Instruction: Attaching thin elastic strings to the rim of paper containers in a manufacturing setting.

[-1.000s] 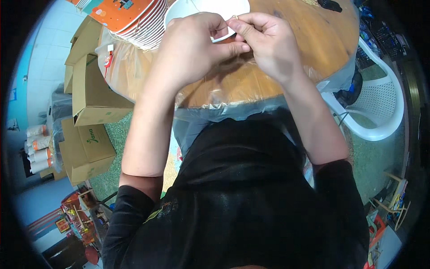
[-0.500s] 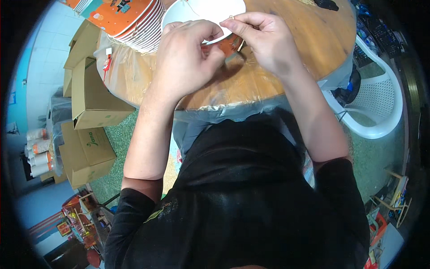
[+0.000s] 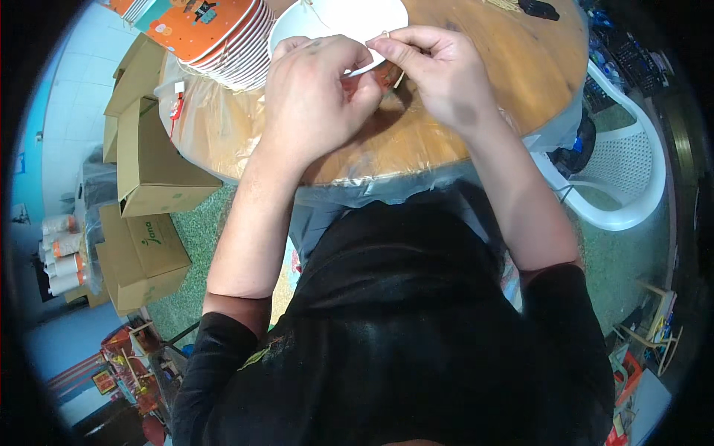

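My left hand (image 3: 316, 100) and my right hand (image 3: 439, 70) meet over the round wooden table (image 3: 476, 141). Together they pinch the rim of a white paper plate-like piece (image 3: 349, 18) with an orange-red printed underside. A thin pale string or stick (image 3: 399, 78) sticks out between my right fingers. The part of the piece under my fingers is hidden.
A stack of orange printed paper plates (image 3: 216, 37) stands at the table's far left. Clear plastic sheeting (image 3: 216, 126) covers the table edge. Brown cardboard boxes (image 3: 149, 186) sit on the floor to the left, a white plastic chair (image 3: 632, 178) to the right.
Both hands have stayed together on the white piece, shifting slightly; my left fingers have regripped its rim, and the orange underside now shows between the hands.
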The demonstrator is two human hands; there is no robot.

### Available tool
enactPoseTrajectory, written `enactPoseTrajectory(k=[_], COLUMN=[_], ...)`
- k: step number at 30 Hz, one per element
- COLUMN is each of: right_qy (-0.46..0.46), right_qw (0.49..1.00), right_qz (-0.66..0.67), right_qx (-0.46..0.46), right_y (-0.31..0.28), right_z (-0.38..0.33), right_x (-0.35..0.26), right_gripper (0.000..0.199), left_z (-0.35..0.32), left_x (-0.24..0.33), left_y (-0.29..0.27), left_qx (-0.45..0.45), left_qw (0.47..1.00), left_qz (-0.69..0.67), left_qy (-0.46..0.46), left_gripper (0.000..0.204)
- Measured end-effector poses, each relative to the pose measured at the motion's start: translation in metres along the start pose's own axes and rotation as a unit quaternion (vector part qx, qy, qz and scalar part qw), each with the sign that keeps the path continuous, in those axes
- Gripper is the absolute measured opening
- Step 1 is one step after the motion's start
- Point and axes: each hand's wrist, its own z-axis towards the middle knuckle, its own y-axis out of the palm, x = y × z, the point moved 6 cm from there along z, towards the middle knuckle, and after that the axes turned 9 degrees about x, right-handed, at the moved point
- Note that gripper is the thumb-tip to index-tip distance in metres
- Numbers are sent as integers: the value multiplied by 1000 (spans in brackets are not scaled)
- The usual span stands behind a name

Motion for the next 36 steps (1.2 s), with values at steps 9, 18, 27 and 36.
enactPoseTrajectory(k=[9, 18, 27, 36], right_qy=[141, 203, 261, 53], right_qw=[976, 950, 925, 986], right_qz=[154, 223, 229, 155], right_qx=[55, 83, 157, -33], right_y=[-3, 6, 0, 33], right_z=[-27, -56, -68, -98], right_x=[-23, -15, 1, -25], right_gripper=[28, 35, 40, 37], left_z=[-15, -32, -48, -52], left_x=[23, 47, 31, 26], left_y=[-26, -14, -14, -31], left_qx=[170, 87, 105, 123], left_qw=[979, 978, 980, 975], left_qz=[-53, -148, -167, -185], left_qy=[97, 116, 11, -28], left_gripper=[50, 37, 24, 26])
